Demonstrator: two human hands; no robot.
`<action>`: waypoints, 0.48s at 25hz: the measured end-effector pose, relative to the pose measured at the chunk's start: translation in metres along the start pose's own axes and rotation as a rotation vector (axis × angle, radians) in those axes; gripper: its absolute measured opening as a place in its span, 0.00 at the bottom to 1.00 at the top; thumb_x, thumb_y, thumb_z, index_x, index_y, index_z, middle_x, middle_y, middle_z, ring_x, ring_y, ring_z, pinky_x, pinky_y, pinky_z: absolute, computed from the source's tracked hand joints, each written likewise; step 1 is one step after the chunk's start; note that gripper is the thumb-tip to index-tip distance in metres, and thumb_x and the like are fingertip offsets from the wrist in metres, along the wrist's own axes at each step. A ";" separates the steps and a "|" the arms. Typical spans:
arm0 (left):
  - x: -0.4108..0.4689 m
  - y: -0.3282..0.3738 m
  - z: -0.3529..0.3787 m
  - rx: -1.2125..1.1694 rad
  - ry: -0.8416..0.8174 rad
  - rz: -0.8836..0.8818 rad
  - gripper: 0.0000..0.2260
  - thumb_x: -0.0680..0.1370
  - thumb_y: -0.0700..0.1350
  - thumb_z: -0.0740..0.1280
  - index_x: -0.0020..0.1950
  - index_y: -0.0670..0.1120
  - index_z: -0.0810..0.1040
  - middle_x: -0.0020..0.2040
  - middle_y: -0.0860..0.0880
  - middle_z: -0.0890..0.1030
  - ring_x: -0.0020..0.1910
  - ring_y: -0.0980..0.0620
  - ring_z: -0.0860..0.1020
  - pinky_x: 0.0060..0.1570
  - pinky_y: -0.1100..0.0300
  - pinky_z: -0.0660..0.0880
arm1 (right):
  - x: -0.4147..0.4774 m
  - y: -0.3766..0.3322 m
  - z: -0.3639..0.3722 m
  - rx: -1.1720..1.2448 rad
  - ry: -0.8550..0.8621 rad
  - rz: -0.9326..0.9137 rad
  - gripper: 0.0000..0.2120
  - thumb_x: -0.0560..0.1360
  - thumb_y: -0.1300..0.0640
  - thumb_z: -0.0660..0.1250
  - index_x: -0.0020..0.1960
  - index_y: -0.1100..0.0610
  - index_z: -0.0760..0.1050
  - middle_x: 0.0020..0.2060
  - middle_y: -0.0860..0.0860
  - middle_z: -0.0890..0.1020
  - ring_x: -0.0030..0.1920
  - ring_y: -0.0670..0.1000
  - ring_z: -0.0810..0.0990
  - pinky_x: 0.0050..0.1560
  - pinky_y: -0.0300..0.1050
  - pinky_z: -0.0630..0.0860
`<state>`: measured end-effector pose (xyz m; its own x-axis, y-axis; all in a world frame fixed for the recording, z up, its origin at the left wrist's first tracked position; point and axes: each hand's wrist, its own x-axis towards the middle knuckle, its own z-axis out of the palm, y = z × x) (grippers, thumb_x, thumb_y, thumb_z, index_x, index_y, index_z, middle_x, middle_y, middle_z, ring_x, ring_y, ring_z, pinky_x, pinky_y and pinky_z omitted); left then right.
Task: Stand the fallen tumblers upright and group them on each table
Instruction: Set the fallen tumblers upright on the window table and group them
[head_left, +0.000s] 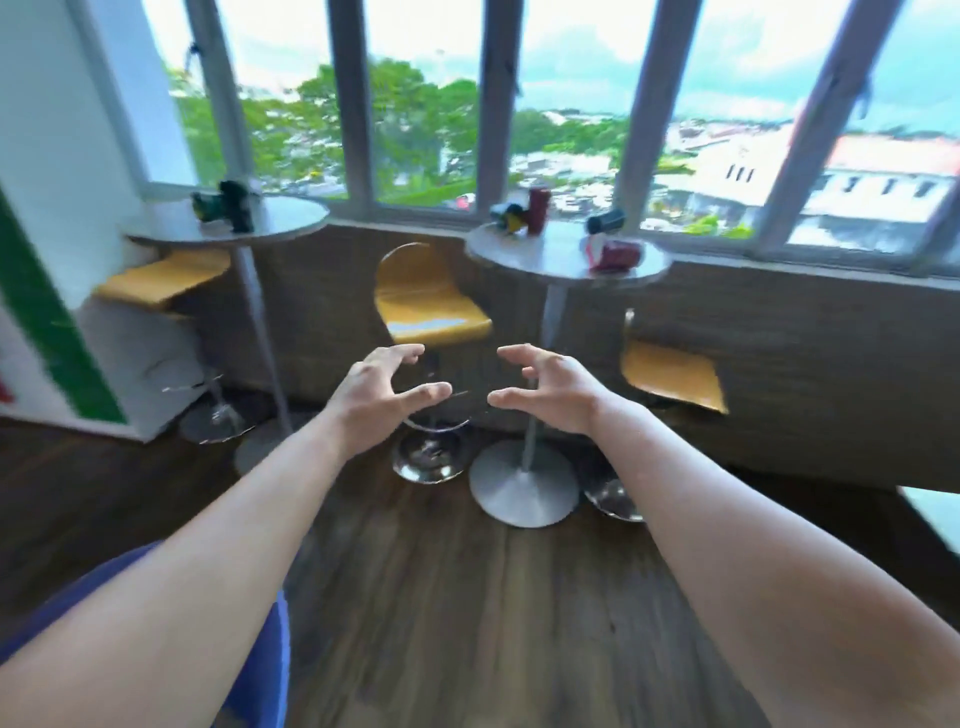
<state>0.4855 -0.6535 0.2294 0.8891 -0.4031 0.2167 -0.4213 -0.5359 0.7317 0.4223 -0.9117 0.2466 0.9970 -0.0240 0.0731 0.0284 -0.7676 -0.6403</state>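
Both hands, left (382, 395) and right (550, 389), spread empty; blurred tumblers (613, 255) on far tables (545, 260) defy counting.

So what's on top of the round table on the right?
The right table holds four tumblers: a dark red one standing, and three lying down, a dark one with yellow, a dark blue one and a red one. Nothing is hidden, but they're blurry.
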 end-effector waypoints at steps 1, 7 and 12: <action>0.021 0.016 0.016 -0.003 -0.012 0.030 0.43 0.64 0.73 0.67 0.75 0.53 0.73 0.71 0.52 0.76 0.72 0.50 0.73 0.73 0.50 0.68 | 0.001 0.016 -0.024 -0.009 0.031 0.021 0.38 0.70 0.38 0.75 0.77 0.43 0.69 0.73 0.47 0.77 0.72 0.50 0.76 0.73 0.49 0.70; 0.142 0.092 0.094 0.009 -0.136 0.184 0.42 0.65 0.72 0.67 0.76 0.55 0.72 0.72 0.53 0.76 0.73 0.51 0.72 0.73 0.50 0.68 | 0.028 0.104 -0.135 -0.021 0.191 0.127 0.35 0.72 0.39 0.75 0.77 0.44 0.70 0.72 0.48 0.77 0.71 0.49 0.76 0.69 0.46 0.71; 0.259 0.099 0.128 0.012 -0.166 0.248 0.38 0.69 0.70 0.70 0.75 0.56 0.72 0.72 0.54 0.75 0.72 0.51 0.73 0.71 0.49 0.71 | 0.108 0.153 -0.184 -0.055 0.269 0.153 0.36 0.71 0.39 0.75 0.76 0.45 0.70 0.72 0.48 0.77 0.70 0.50 0.76 0.66 0.46 0.70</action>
<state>0.6508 -0.9064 0.2752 0.7177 -0.6383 0.2782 -0.6251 -0.4144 0.6615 0.5214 -1.1491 0.2971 0.9346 -0.3049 0.1832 -0.1319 -0.7752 -0.6177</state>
